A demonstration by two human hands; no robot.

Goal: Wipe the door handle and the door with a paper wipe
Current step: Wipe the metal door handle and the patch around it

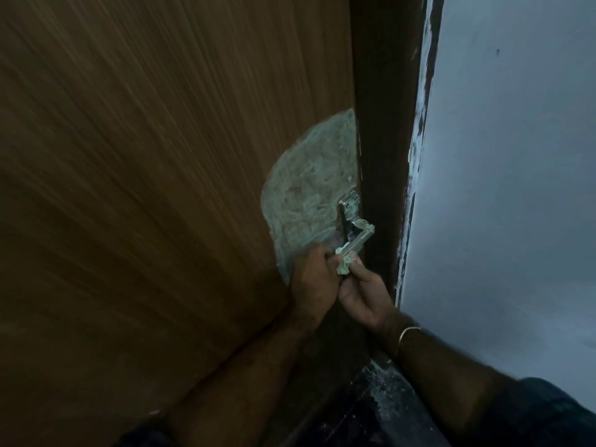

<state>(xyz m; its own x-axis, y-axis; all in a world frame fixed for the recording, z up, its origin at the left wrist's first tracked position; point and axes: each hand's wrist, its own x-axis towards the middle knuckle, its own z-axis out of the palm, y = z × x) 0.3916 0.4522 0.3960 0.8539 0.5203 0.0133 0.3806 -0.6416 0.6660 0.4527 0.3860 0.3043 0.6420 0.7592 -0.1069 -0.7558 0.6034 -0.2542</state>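
A brown wooden door (pixel 145 156) fills the left of the view. A pale greenish smeared patch (pixel 309 188) covers the wood around a metal lever handle (pixel 353 227) near the door's right edge. My left hand (pixel 311 275) grips the free end of the lever from the left. My right hand (pixel 361 291) pinches a small crumpled paper wipe (pixel 344 264) against the end of the handle from below. Both hands meet at the handle, and the fingertips are partly hidden by each other.
A dark door frame (pixel 383 124) runs vertically just right of the handle. A pale blue-grey wall (pixel 516 188) stands beyond it. Dark speckled floor (pixel 371 408) shows at the bottom. A thin bangle (pixel 408 333) sits on my right wrist.
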